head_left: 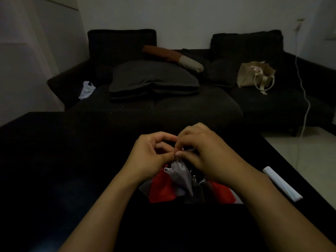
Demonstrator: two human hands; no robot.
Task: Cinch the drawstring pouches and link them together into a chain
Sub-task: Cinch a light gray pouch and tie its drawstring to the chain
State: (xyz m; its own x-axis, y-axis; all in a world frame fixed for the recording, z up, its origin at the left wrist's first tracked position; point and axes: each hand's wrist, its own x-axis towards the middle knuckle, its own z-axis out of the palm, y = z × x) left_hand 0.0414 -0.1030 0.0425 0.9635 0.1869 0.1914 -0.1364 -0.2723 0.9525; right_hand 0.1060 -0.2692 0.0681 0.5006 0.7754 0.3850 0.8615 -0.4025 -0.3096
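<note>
Pinching thin cord (179, 157), left hand (151, 155), right hand (203, 151), gathered grey fabric pouch (181, 176)

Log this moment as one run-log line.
left hand: pinching cord | right hand: pinching cord | grey pouch: lifted by top | red pouches: on table | chain: unconfirmed

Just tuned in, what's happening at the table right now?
A person is working both hands at the neck of a grey pouch. The left hand and right hand pinch its drawstring. More pouches, including a red pouch, lie heaped beneath on the dark table. Whether any are linked is unclear.
</note>
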